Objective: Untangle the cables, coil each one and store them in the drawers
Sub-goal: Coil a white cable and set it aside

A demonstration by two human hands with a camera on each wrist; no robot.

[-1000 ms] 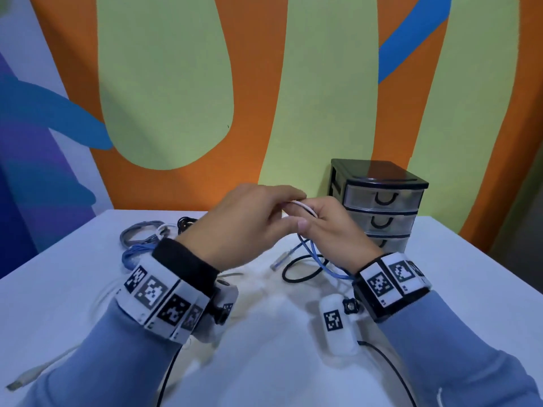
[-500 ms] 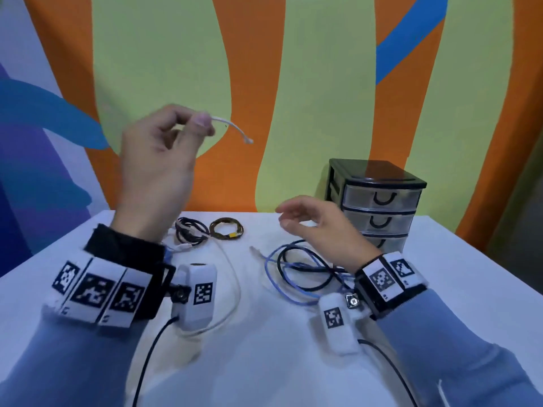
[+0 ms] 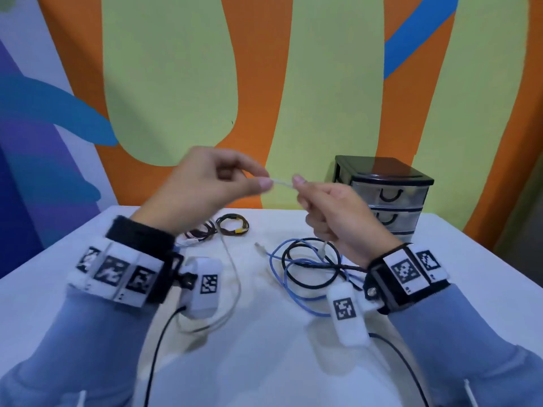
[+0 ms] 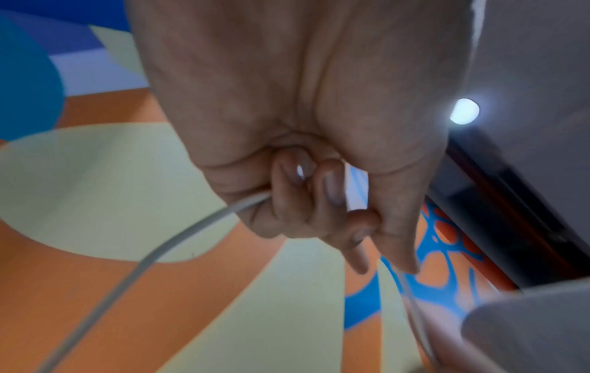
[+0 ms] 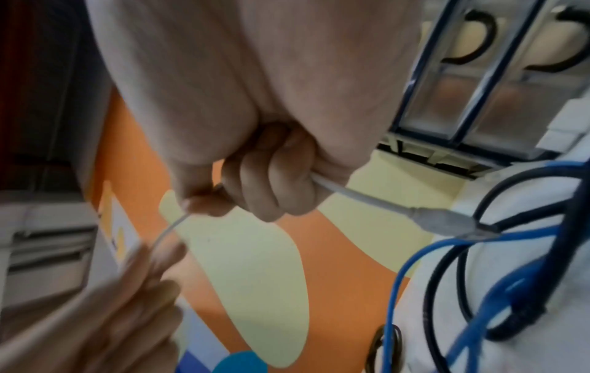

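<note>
both hands are raised just left of the drawer unit [image 3: 385, 198], above the surface [image 3: 264, 362], with a short run of the white cable [image 3: 282, 183] stretched between them. the left hand [image 3: 202, 186] pinches it between thumb and forefinger, its other fingers curled in; the right hand [image 3: 332, 215] is closed round it, and the cable's plug end [image 5: 444, 222] hangs out below that fist toward the surface. holding it taut and up in the air looks like a way to keep this one clear of the loose blue cable [image 3: 296, 277] and black cable [image 3: 311, 261] lying tangled in front of the drawer unit, and to set up the first loop of a coil. the rest of the white cable trails down from the left hand to the surface, though motion blur makes its run hard to follow. two small coiled bundles [image 3: 232, 226] sit further left of the drawer unit, near the wall. all three drawers look closed.

half a second ago the left hand held the cable's end high and alone, well left of the drawer unit, while the right hand hovered open over the tangle; now the two have met and both grip the cable.
</note>
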